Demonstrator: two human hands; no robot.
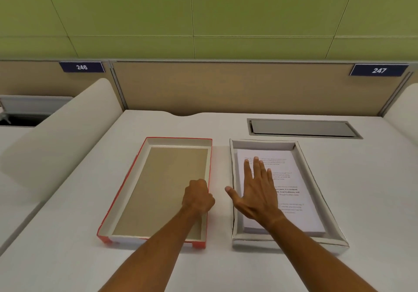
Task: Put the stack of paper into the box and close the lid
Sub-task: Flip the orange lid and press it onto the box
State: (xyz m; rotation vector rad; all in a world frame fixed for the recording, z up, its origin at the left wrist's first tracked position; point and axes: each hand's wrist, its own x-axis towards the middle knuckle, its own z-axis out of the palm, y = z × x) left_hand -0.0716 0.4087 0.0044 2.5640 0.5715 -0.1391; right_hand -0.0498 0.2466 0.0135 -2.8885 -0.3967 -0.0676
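A white shallow box [235, 178] sits on the desk at the right, and the stack of printed paper [294, 192] lies inside it. My right hand [257, 192] rests flat on the paper with its fingers spread and holds nothing. To the left lies the red-edged lid [126, 190], upside down, its brown inside facing up. My left hand [198, 198] is closed over the lid's right wall, gripping that edge.
The white desk [67, 246] has a grey cable hatch [303, 127] behind the box. A beige partition [226, 88] with number plates 246 and 247 closes off the back. White rounded dividers [67, 129] flank the desk on both sides.
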